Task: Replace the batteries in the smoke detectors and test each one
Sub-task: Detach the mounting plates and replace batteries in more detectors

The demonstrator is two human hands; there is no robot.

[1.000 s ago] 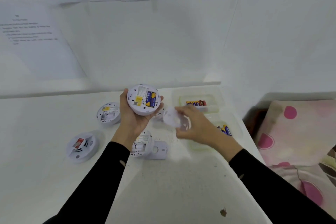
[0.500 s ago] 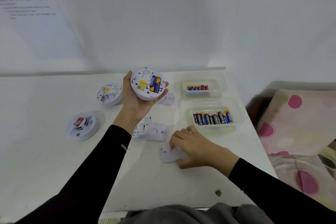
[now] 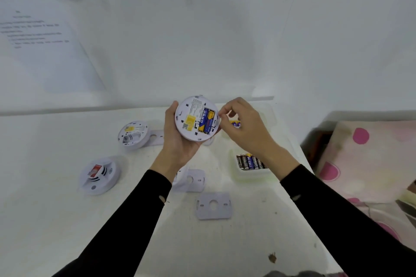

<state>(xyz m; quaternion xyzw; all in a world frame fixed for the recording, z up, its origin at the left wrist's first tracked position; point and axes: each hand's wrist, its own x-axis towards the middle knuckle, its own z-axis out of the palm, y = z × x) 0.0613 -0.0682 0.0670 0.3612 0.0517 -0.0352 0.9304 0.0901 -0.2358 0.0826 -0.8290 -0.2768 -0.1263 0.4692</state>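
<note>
Head view. Smoke detector: round white plastic disc, back facing up, cupped in the left hand above the table. Two blue-and-yellow cylindrical batteries are seated in it, long axes roughly 12 to 6. Right hand: nearer, at the detector's 3 o'clock, with curled fingertips at the rim; whether they pinch anything cannot be told. Battery tray: at 5 o'clock.

Open-backed smoke detector in left hand, right hand at its batteries.
</note>
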